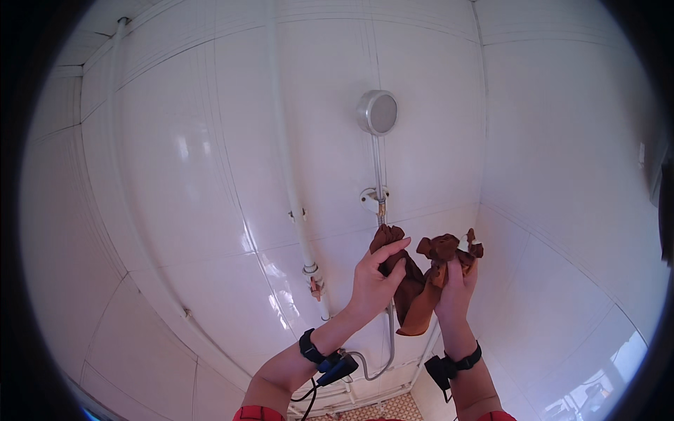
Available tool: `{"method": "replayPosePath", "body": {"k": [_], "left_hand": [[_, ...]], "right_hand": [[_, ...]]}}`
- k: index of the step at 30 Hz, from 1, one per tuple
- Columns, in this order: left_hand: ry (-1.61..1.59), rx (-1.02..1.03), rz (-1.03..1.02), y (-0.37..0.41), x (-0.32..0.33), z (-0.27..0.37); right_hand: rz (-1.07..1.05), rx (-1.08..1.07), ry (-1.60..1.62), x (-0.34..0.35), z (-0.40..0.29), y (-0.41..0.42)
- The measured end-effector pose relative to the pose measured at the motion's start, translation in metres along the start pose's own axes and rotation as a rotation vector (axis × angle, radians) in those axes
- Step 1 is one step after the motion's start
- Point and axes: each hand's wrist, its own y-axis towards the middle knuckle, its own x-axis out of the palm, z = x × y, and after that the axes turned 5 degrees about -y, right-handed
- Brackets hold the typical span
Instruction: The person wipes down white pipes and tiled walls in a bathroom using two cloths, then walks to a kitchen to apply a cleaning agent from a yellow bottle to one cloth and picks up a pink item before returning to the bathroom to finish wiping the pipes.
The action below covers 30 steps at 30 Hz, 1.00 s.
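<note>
A brown cloth (416, 310), crumpled and with a lighter orange-brown face on part of it, hangs between my two hands, below the shower head. My left hand (382, 273) has one bunched end between thumb and fingers. The other end is gathered in my right hand (457, 287), where a small white patch shows at the top of the folds. The middle of the cloth sags in a loop between them. Black straps with small devices are on both wrists.
A round shower head (383, 113) stands on a metal pipe above a wall bracket (371, 199). Its flexible metal hose (391, 337) runs down behind my left arm. A white pipe (287, 173) with a red-handled valve (316, 288) is to the left. Pale tiled walls (547, 158) surround this corner.
</note>
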Motion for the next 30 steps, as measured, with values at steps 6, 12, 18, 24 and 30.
{"method": "replayPosePath", "body": {"k": [6, 12, 18, 24, 30], "left_hand": [[-0.308, -0.051, -0.021, -0.005, -0.003, -0.005], [-0.556, -0.384, -0.099, -0.049, -0.035, -0.016], [-0.283, -0.349, 0.089, -0.052, -0.063, 0.025], [-0.190, -0.191, -0.037, -0.023, -0.159, 0.076], [-0.452, -0.331, -0.007, -0.042, -0.163, 0.071]], "right_hand": [[-0.103, 0.020, 0.225, 0.047, 0.009, 0.007], [-0.315, 0.003, 0.230, 0.090, 0.020, -0.013], [-0.507, 0.078, 0.286, 0.109, 0.042, -0.025], [-0.567, -0.026, 0.440, 0.107, 0.039, -0.024], [-0.551, 0.092, 0.451, 0.102, 0.084, -0.044]]}}
